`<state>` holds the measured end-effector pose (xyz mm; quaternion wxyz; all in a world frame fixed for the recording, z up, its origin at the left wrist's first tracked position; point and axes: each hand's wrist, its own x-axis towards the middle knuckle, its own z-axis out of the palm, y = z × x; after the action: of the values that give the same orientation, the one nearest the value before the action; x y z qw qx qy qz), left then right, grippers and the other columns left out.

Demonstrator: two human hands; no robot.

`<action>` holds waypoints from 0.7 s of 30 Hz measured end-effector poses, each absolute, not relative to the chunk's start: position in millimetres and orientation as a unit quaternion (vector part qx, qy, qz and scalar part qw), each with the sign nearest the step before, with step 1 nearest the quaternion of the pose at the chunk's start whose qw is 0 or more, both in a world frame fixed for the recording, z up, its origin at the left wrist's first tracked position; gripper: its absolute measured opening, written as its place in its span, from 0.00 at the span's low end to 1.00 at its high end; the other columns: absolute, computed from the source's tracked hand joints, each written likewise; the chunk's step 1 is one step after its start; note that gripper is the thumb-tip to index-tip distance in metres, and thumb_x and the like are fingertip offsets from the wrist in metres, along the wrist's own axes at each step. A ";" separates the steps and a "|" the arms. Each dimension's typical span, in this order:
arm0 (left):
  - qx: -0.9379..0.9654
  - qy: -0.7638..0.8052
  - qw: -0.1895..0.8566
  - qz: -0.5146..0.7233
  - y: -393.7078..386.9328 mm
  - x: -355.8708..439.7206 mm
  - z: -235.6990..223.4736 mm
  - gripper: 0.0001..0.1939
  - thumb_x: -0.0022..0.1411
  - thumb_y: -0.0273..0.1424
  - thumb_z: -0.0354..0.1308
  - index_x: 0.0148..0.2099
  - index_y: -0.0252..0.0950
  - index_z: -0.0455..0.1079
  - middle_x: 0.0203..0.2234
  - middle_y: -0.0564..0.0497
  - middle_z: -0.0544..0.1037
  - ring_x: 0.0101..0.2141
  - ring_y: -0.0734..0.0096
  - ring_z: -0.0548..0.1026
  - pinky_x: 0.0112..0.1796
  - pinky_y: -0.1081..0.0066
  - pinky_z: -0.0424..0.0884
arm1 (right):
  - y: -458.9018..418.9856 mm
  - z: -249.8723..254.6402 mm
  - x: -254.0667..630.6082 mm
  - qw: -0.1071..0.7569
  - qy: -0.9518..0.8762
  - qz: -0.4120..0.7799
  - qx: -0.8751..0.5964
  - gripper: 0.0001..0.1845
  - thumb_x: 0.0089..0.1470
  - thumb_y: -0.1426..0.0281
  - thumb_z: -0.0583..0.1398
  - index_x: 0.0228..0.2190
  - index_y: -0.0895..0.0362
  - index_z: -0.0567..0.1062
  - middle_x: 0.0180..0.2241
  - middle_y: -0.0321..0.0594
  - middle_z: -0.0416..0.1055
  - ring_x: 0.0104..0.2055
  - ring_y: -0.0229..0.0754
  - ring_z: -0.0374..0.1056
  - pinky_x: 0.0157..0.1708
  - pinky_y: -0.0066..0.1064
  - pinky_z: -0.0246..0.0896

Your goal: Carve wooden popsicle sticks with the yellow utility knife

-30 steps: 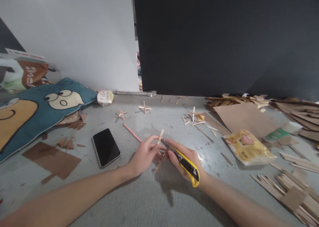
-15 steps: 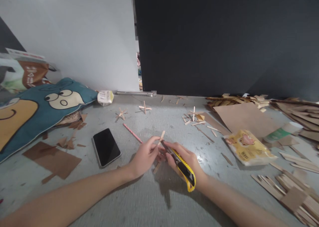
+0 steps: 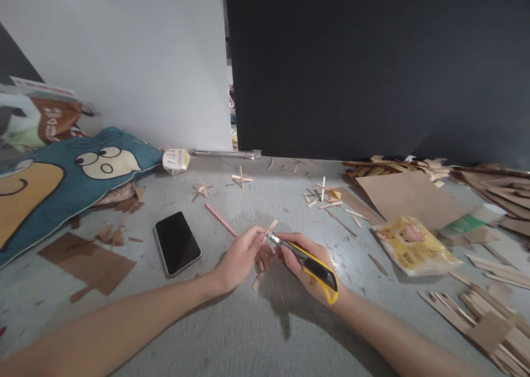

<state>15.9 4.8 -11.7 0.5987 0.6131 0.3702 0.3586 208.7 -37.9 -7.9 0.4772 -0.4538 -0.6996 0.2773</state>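
Observation:
My left hand (image 3: 244, 258) is closed around a thin wooden craft stick (image 3: 271, 226), whose rounded upper end sticks out past the thumb. The stick's lower part shows below the fingers. In my right hand (image 3: 308, 261) is a yellow and black utility knife (image 3: 314, 267), its metal nose against or very near the stick beside my left thumb. The blade itself is too small to make out. A pink patterned stick (image 3: 220, 219) lies just beyond my left hand. Small crossed-stick pieces stand farther back, one at the left (image 3: 202, 189) and another near the middle (image 3: 241, 177).
A black phone (image 3: 177, 243) lies left of my hands, near brown cardboard scraps (image 3: 89, 261) and a blue cushion (image 3: 111, 173). To the right are cut sticks with another crossed piece (image 3: 323, 189), a yellow tissue pack (image 3: 414, 245), a green-white bottle (image 3: 470, 221) and bundled sticks (image 3: 476, 316).
The utility knife has turned flatter, its rear end swinging right and up with my right hand. The craft stick's upper end has tilted slightly to the right.

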 end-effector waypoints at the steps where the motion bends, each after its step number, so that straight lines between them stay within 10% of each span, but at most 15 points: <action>1: 0.619 0.373 0.592 0.358 5.2 15.9 -12.2 0.27 0.69 0.58 0.52 0.43 0.37 0.68 0.25 0.53 0.77 0.23 0.70 0.76 0.25 0.71 0.72 | -38.6 -7.7 208.1 0.475 -0.699 0.278 -0.456 0.13 0.65 0.64 0.59 0.47 0.54 0.79 0.32 0.40 0.83 0.31 0.41 0.80 0.32 0.29 0.75; 21: 0.607 0.411 0.587 0.343 5.3 15.4 -7.0 0.28 0.68 0.61 0.51 0.36 0.39 0.61 0.18 0.57 0.73 0.14 0.76 0.68 0.17 0.76 0.59 | -39.3 -5.1 201.7 0.526 -0.570 0.453 -0.440 0.18 0.64 0.54 0.62 0.48 0.53 0.79 0.34 0.41 0.84 0.37 0.47 0.84 0.41 0.38 0.80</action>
<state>15.4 5.3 -7.0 0.5874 0.6071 0.4107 0.3432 201.7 -39.3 -5.1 0.5263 -0.4398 -0.5697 0.4528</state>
